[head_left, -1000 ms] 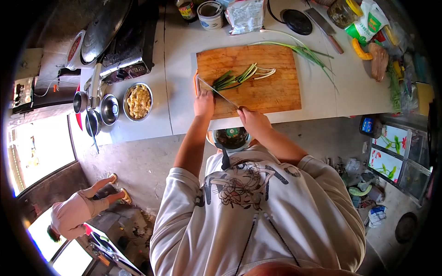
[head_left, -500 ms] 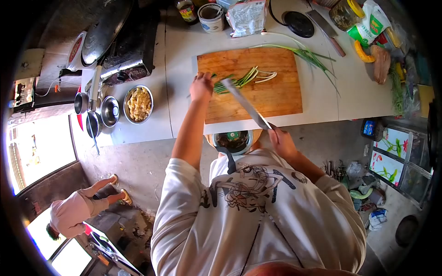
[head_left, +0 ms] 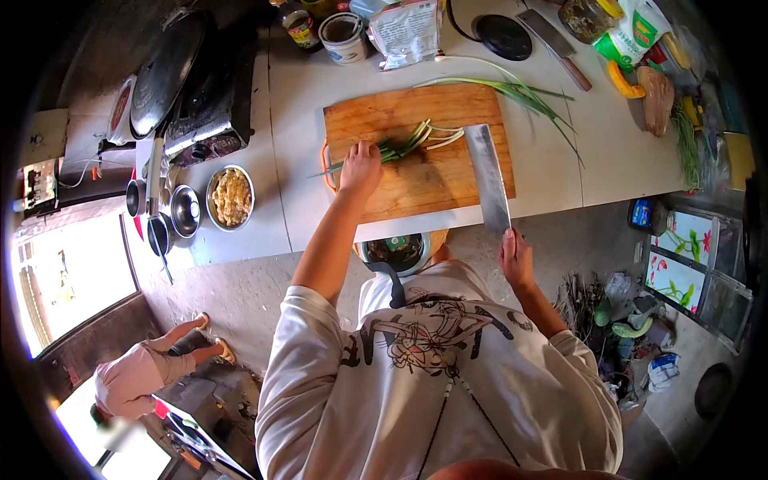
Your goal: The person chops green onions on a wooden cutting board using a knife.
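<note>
A bunch of scallions (head_left: 414,141) lies across the wooden cutting board (head_left: 376,114), white ends to the right and green ends at the left edge. My left hand (head_left: 362,168) is closed over the green part, fingers curled and partly hiding it. By its handle, my right hand (head_left: 516,258) grips a kitchen knife (head_left: 490,180) at the board's right side. The broad blade points away from me, its tip near the white ends. Beyond the board's right edge lie more scallions (head_left: 524,96).
Left of the board stand a bowl of chopped yellowish food (head_left: 232,198), a metal bowl (head_left: 186,211) and a stove (head_left: 210,132). A cleaver (head_left: 554,46), a black lid (head_left: 502,37) and a squash (head_left: 656,100) sit on the counter. Another person (head_left: 138,374) bends at lower left.
The knife has swung right, away from the middle of the scallions, and my right hand has moved right. My left hand has shifted right, onto the greens. The view has shifted slightly.
</note>
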A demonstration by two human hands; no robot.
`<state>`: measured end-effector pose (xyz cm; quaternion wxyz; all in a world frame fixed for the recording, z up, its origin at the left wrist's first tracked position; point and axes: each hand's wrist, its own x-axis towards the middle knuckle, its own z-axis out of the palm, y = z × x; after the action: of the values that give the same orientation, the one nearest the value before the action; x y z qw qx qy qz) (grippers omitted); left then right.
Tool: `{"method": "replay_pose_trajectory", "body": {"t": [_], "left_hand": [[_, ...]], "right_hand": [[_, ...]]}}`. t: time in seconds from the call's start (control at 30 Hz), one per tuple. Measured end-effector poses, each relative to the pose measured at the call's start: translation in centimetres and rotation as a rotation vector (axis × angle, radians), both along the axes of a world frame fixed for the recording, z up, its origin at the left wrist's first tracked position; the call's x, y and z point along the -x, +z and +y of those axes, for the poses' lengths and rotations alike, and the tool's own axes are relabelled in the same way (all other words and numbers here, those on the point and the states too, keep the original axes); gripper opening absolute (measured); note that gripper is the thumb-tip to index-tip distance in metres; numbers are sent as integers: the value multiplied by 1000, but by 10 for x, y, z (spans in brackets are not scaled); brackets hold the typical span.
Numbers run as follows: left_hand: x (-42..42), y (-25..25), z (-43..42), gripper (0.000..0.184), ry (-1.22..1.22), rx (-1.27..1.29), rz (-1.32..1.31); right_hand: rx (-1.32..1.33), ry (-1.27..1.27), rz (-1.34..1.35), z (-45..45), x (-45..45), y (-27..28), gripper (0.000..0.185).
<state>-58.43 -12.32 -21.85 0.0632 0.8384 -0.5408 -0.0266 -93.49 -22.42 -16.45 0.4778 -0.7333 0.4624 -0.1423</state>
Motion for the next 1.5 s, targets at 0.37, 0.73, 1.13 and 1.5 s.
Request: {"method": "replay_pose_trajectory", "body": {"t": [0.37, 0.73, 1.13, 1.5], "left_hand": [[-28, -9, 11, 14, 27, 77, 99], [1, 3, -69, 20, 237, 81, 306], [33, -8, -99, 22, 43, -195, -142], [6, -22, -95, 15, 119, 67, -210]], "right_hand": [[-97, 42, 49, -8, -2, -2, 38], [-138, -37, 24, -8, -2, 3, 44], [-273, -210, 13, -11, 8, -2, 43], [-333, -197, -90, -15, -10, -6, 42]]}}
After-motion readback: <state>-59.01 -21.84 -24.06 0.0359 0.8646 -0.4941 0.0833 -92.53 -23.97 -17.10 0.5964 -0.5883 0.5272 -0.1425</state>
